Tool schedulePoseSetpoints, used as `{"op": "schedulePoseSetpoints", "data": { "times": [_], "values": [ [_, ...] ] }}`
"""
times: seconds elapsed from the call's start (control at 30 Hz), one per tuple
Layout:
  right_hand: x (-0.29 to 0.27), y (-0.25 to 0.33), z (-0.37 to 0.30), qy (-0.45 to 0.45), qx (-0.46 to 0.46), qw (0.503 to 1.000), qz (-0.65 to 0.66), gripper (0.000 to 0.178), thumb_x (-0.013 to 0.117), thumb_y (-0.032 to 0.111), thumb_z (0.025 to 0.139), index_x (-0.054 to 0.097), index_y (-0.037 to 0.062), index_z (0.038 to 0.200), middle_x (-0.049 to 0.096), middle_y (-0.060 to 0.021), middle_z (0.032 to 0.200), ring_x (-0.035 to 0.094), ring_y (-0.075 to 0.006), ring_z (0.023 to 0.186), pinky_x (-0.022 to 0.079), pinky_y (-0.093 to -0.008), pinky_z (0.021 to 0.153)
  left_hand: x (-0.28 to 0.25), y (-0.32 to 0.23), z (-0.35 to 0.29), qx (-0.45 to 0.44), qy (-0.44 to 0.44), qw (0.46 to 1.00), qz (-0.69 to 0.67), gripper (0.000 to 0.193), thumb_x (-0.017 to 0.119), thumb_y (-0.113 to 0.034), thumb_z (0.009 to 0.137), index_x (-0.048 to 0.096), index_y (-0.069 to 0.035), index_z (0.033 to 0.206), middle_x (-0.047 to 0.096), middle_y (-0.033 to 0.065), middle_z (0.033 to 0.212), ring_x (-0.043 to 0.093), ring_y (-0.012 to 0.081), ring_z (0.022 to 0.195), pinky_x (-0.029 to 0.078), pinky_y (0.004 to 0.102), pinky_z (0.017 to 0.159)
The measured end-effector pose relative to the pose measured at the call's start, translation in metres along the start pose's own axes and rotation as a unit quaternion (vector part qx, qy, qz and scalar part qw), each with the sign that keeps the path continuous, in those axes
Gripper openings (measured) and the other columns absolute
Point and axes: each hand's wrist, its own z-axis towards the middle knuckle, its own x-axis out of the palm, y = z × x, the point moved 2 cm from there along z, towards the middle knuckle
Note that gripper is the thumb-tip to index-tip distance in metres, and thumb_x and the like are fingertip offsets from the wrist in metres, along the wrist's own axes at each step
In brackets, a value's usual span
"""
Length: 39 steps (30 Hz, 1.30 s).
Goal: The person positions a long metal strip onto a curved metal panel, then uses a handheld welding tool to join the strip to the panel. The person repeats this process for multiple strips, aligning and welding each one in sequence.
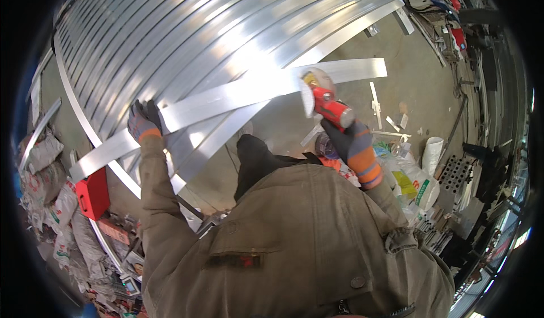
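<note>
Find the metal strip [226, 96] across the ridged metal panel [181, 51], right end overhanging. Expect low weight, lengthwise spring, slippery faces; grip both long edges. Note left hand [145, 122] laid over strip, cannot tell whether clasped; right hand [351, 144] wrapped around red power tool [334, 110].

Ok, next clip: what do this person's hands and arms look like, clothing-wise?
Both hands wear work gloves: the left hand shows grey with black fingers and an orange cuff; the right hand, black and grey with an orange cuff crossed by greyish bands. The arms are in drab brown jacket sleeves.
</note>
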Motion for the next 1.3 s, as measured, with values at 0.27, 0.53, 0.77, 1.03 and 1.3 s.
{"op": "schedulePoseSetpoints", "data": {
  "times": [0.27,0.53,0.77,1.03,1.3],
  "values": [
    [0.045,-0.028,0.017,-0.002,0.066,0.997,-0.025,0.043,0.080,0.029,0.093,0.067,0.0035,0.126,0.077,-0.0160,0.103,0.074,-0.0247,0.093,0.057,-0.0388,0.084,0.019,-0.008,0.029,-0.067,-0.019,0.997,0.024,0.077,0.059,-0.067,0.096,0.058,-0.013,0.151,0.059,0.0142,0.151,0.053,0.0336,0.141,0.040,0.0446,0.118],
    [0.055,-0.037,0.048,0.013,0.037,0.997,-0.060,0.050,0.077,0.039,0.095,0.065,0.0057,0.130,0.075,-0.0222,0.114,0.072,-0.0394,0.108,0.055,-0.0450,0.093,0.024,-0.018,0.019,-0.065,-0.058,0.991,0.102,0.080,0.053,-0.071,0.097,0.054,-0.015,0.155,0.046,0.0125,0.163,0.039,0.0320,0.153,0.027,0.0498,0.126],
    [0.092,-0.040,0.078,0.061,0.062,0.981,-0.175,0.063,0.073,0.051,0.095,0.059,0.0059,0.135,0.074,-0.0260,0.116,0.069,-0.0473,0.112,0.054,-0.0504,0.097,0.021,-0.021,0.022,-0.074,-0.034,0.992,0.098,0.081,0.053,-0.072,0.097,0.053,-0.016,0.155,0.045,0.0138,0.165,0.039,0.0332,0.153,0.027,0.0505,0.126],
    [0.129,-0.025,0.087,0.121,0.063,0.952,-0.274,0.068,0.065,0.059,0.098,0.055,0.0000,0.131,0.074,-0.0293,0.110,0.071,-0.0467,0.106,0.056,-0.0522,0.092,0.024,-0.017,0.025,-0.073,-0.031,0.991,0.110,0.084,0.051,-0.074,0.097,0.051,-0.016,0.156,0.043,0.0151,0.166,0.038,0.0338,0.155,0.028,0.0514,0.126],
    [0.133,-0.023,0.097,0.063,0.089,0.953,-0.283,0.064,0.066,0.055,0.097,0.056,-0.0002,0.129,0.075,-0.0278,0.108,0.072,-0.0458,0.106,0.056,-0.0516,0.093,0.026,-0.015,0.025,-0.069,-0.006,0.990,0.119,0.084,0.048,-0.075,0.098,0.049,-0.017,0.158,0.042,0.0137,0.167,0.036,0.0329,0.156,0.026,0.0515,0.127]
  ]
}}
